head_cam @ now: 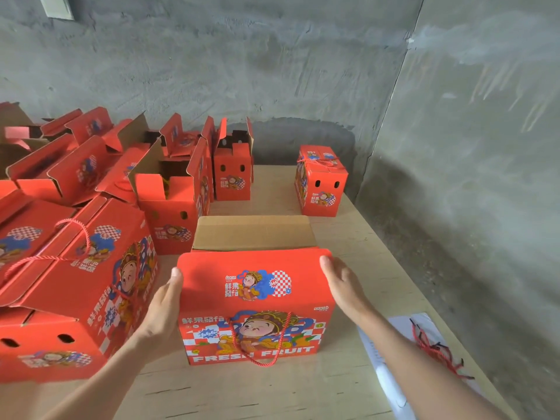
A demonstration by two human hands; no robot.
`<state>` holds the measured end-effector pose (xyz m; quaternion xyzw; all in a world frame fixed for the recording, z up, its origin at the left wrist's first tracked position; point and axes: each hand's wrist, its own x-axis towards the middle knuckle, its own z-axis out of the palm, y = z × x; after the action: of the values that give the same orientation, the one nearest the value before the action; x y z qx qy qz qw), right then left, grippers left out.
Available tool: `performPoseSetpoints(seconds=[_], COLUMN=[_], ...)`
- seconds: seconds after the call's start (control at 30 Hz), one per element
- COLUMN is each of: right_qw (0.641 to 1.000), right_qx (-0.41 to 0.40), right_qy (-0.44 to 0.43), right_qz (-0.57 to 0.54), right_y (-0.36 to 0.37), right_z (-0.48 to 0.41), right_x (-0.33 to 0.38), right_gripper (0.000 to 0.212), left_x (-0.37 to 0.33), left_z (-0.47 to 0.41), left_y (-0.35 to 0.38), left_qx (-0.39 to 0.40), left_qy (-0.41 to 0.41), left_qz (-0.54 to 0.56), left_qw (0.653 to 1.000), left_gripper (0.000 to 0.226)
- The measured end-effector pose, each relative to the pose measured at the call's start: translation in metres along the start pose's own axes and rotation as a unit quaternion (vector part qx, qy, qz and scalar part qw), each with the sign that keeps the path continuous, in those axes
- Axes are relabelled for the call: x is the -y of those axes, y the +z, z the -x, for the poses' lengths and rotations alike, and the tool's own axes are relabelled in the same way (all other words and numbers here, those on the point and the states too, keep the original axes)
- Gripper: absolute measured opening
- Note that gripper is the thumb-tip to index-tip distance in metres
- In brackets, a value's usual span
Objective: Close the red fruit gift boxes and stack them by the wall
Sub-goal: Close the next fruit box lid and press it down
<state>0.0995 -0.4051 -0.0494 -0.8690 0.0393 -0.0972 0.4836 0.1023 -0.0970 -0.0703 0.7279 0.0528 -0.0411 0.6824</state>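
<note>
At six o'clock on the desk [372, 262], a red gift box [257, 331]: left grip [163, 301] cannot be told (fingers hidden behind it), right grip [342, 286] spread flat against the lid [230, 265].

The front box [254, 313], red with a cartoon print, has its near flap folded down, far flap open. One closed box [321, 183] stands far right; open boxes [172, 204] crowd the left
</note>
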Motion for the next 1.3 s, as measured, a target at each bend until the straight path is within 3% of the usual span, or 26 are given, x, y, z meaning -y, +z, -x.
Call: performPoseSetpoints(seconds=[0.07, 0.23, 0.33, 0.4, 0.47, 0.63, 0.8, 0.97, 1.17, 1.3], right_qw=[0.997, 0.991, 0.988, 0.985, 0.982, 0.981, 0.981, 0.982, 0.986, 0.96], right_qx=[-0.077, -0.109, -0.102, -0.095, -0.1, -0.065, -0.074, -0.097, -0.098, -0.099], right_qy=[-0.003, -0.065, -0.085, -0.099, -0.107, -0.11, -0.113, -0.112, -0.086, -0.139], right_qz=[-0.011, 0.053, 0.083, 0.102, 0.12, 0.146, 0.142, 0.12, 0.099, 0.221], right_y=[0.016, 0.028, 0.024, 0.022, 0.021, 0.019, 0.02, 0.023, 0.025, 0.02], right_z=[0.003, -0.002, -0.004, -0.004, -0.005, -0.01, -0.01, -0.009, -0.011, -0.013], right_x=[0.0, -0.006, -0.015, -0.017, -0.018, -0.017, -0.017, -0.017, -0.016, -0.012], right_gripper=[0.031, 0.033, 0.028, 0.026, 0.022, 0.02, 0.021, 0.02, 0.022, 0.018], left_x=[0.007, 0.006, 0.0, -0.003, -0.004, -0.007, -0.008, -0.007, -0.007, -0.006], left_z=[0.005, 0.016, 0.01, 0.006, 0.005, 0.001, 0.0, 0.003, -0.003, -0.005], left_y=[0.008, 0.016, 0.013, 0.012, 0.014, 0.028, 0.031, 0.033, 0.031, 0.031], left_qx=[-0.043, -0.106, -0.105, -0.106, -0.127, -0.149, -0.15, -0.188, -0.169, -0.159], left_qy=[0.013, 0.082, 0.09, 0.098, 0.13, 0.145, 0.225, 0.252, 0.234, 0.214], left_qz=[0.02, -0.046, -0.052, -0.139, -0.266, -0.434, -0.513, -0.483, -0.479, -0.496], left_qw=[0.999, 0.99, 0.989, 0.98, 0.947, 0.876, 0.815, 0.817, 0.829, 0.826], left_gripper=[0.063, 0.048, 0.056, 0.046, 0.035, 0.028, 0.022, 0.028, 0.032, 0.021])
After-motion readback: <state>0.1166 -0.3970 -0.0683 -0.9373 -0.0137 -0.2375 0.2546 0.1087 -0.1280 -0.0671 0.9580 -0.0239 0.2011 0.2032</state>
